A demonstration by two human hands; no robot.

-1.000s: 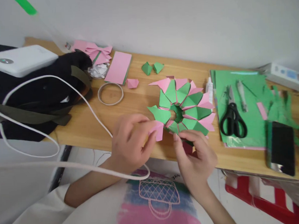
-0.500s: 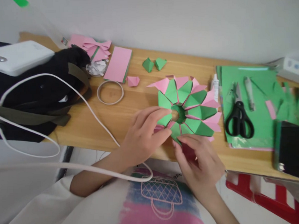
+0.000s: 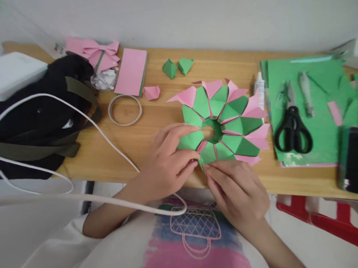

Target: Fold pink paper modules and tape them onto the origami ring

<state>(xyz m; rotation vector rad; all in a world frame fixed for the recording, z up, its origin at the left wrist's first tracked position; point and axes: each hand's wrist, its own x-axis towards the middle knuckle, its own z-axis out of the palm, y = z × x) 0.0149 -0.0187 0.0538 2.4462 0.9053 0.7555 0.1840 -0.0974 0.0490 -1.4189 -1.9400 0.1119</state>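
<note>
A ring-shaped paper flower (image 3: 244,124) of folded green and pink pieces lies on the wooden table, with a round hole in its middle. My left hand (image 3: 171,162) grips its left side, fingers over the green petals and thumb at the near edge. At the front edge, my right hand (image 3: 240,186) pinches a green petal between thumb and fingers. Both hands hide part of the near rim. A small pink folded piece (image 3: 151,93) and two green folded pieces (image 3: 170,69) sit behind the flower.
Black scissors (image 3: 293,130) lie on green paper sheets (image 3: 320,142) at the right, beside a dark phone (image 3: 356,160). A glue tube (image 3: 260,87) stands near the flower. Leftward are a tape ring (image 3: 125,110), pink paper (image 3: 131,71), a black bag (image 3: 40,117) and a white cable (image 3: 91,116).
The view has shifted slightly. My right-hand fingers have drawn closer together at the flower's front petal, and my left thumb has moved down along the near edge.
</note>
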